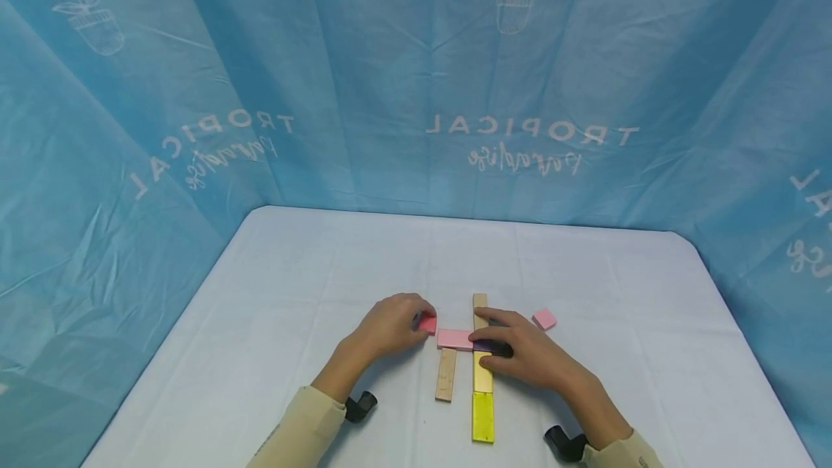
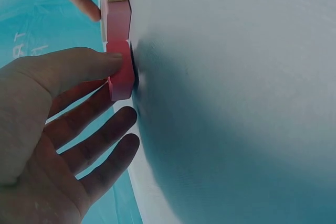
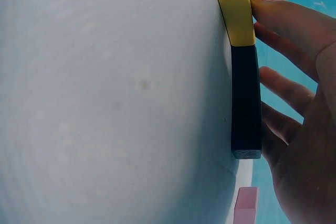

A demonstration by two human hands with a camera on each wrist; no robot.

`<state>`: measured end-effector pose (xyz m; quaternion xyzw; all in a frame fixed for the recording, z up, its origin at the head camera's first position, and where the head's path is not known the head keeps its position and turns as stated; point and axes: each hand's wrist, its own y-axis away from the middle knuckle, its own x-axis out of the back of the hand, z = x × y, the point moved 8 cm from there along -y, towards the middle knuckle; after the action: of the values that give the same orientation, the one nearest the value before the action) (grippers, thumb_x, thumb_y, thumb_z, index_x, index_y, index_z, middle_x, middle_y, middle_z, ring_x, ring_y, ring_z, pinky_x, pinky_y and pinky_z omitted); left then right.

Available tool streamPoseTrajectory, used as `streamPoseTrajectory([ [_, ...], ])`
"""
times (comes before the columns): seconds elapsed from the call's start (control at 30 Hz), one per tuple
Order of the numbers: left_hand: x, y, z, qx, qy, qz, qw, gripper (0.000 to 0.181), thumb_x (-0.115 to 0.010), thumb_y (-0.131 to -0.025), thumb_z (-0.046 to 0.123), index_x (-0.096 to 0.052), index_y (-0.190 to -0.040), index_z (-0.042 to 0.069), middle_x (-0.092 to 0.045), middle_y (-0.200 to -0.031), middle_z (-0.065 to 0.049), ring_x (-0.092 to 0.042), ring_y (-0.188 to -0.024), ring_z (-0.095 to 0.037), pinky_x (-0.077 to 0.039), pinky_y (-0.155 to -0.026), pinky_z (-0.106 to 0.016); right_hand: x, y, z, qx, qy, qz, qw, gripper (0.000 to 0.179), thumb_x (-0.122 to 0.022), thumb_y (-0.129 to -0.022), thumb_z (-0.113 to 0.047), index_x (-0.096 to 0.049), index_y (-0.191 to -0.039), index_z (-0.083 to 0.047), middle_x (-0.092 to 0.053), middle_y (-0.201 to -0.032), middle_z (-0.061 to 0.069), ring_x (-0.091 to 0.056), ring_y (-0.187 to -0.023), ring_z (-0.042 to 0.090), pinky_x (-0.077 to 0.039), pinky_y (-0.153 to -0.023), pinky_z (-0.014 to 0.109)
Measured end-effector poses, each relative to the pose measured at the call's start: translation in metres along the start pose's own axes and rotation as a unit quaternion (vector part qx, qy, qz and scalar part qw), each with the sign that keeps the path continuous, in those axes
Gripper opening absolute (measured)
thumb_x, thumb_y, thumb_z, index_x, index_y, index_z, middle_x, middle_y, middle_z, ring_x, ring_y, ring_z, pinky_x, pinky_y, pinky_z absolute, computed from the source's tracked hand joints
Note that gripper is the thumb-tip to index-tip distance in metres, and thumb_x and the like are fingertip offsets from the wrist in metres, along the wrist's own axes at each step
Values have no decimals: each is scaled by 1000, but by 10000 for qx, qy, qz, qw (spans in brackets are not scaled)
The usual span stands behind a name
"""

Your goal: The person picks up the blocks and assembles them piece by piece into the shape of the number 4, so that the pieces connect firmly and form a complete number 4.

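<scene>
My left hand (image 1: pixel 393 323) pinches a small red block (image 2: pixel 122 74) between thumb and fingers. In the left wrist view the block's end meets or nearly meets a long pink block (image 1: pixel 453 339). My right hand (image 1: pixel 533 349) spreads over the column of blocks, fingertips on or just above the pink block and a wooden block (image 1: pixel 480 301). Its thumb touches a pale yellow block (image 1: pixel 483 374). Beneath that hand lies a dark block (image 3: pixel 245 100), partly hidden in the head view. A bright yellow block (image 1: pixel 483 417) forms the column's near end.
Another wooden block (image 1: pixel 445 375) lies below the pink one, left of the column. A loose pink square block (image 1: pixel 544 318) sits beyond my right hand. Everything lies on a white-covered table (image 1: pixel 312 258), with a blue printed curtain (image 1: pixel 383 78) behind and at the sides.
</scene>
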<state>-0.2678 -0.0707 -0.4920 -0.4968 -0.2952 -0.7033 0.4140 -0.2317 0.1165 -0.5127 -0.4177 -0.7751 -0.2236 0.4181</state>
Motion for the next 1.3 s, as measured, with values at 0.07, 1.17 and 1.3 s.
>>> streamPoseTrajectory([
  [0.07,-1,0,0,-60,-11,-36,10000,31,-78,-80,25,-72,-110,19,-66,-105,7,-56,-92,-8,-49,-86,-30,0,0,0,16,-7,9,10000,38,-71,-85,-43,-65,-122,-37,-38,-148,-10,-34,-134,19,-33,-105,51],
  [1.17,-3,3,-2,15,40,-34,10000,32,-78,-79,32,-70,-106,18,-62,-94,8,-52,-80,-8,-50,-74,-25,0,-1,1,-22,-1,0,10000,38,-71,-85,-43,-65,-122,-38,-38,-148,-10,-33,-135,18,-34,-105,50],
  [1.3,-3,4,-1,-8,66,-15,10000,31,-79,-79,31,-70,-106,18,-62,-94,8,-52,-80,-8,-50,-75,-25,0,0,1,-12,18,29,10000,38,-71,-85,-43,-65,-122,-38,-38,-148,-10,-33,-135,18,-34,-105,50],
])
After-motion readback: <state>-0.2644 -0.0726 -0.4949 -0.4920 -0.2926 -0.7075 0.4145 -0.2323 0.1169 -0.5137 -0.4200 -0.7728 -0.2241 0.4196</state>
